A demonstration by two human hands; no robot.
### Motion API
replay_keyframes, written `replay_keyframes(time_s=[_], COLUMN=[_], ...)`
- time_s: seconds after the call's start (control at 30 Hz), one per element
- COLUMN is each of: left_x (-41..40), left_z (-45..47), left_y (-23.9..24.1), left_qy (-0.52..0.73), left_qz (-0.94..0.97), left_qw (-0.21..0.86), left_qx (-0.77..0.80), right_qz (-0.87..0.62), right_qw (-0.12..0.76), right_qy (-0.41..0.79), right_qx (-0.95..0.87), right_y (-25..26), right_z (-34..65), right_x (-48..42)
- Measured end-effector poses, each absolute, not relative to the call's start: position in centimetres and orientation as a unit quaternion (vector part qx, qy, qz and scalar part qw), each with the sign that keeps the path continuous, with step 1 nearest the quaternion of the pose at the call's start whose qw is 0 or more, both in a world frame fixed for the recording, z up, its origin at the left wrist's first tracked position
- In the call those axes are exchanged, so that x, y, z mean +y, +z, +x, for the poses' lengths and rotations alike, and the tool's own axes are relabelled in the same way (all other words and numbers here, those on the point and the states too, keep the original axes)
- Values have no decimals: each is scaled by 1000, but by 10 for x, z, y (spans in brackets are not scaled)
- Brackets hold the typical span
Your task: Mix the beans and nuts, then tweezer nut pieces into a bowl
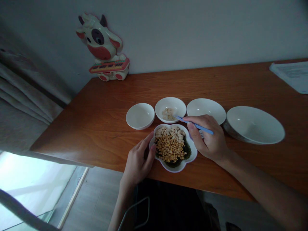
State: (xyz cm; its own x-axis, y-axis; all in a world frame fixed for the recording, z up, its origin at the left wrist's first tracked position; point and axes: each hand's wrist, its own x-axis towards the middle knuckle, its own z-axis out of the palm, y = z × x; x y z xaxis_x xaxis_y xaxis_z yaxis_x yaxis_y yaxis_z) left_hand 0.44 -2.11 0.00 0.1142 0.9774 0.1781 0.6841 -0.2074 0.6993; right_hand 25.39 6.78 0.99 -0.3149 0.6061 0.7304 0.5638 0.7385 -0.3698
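Observation:
A white flower-shaped bowl (190, 158) near the table's front edge holds yellow beans, pale seeds and something dark green. My left hand (138, 162) grips its left rim, fingers curled against it. My right hand (208, 139) is closed on blue tweezers (192, 124), whose tip reaches into a small white bowl (179, 107) behind, which holds a few pale seeds.
Three more white bowls stand in the row: a small one (140, 115) at the left, one (206, 109) right of the seed bowl, and a large one (255, 125) far right. A cow toy keyboard (104, 48) leans on the wall. Papers (292, 75) lie at the back right.

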Motion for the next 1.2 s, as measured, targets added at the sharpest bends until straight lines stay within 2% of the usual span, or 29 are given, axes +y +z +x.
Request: replay_keyframes(time_s=[0.93,1.2], left_x=[-20,-20], left_z=[4,3], left_y=[-1,-2], left_qy=[317,315], left_qz=[706,707], left_qw=[235,232], left_qx=[588,589], right_qz=[-243,-266], right_qw=[427,433], right_qy=[36,31], right_qx=[-870,-861], right_y=[6,10], right_z=[253,253], right_x=[72,68])
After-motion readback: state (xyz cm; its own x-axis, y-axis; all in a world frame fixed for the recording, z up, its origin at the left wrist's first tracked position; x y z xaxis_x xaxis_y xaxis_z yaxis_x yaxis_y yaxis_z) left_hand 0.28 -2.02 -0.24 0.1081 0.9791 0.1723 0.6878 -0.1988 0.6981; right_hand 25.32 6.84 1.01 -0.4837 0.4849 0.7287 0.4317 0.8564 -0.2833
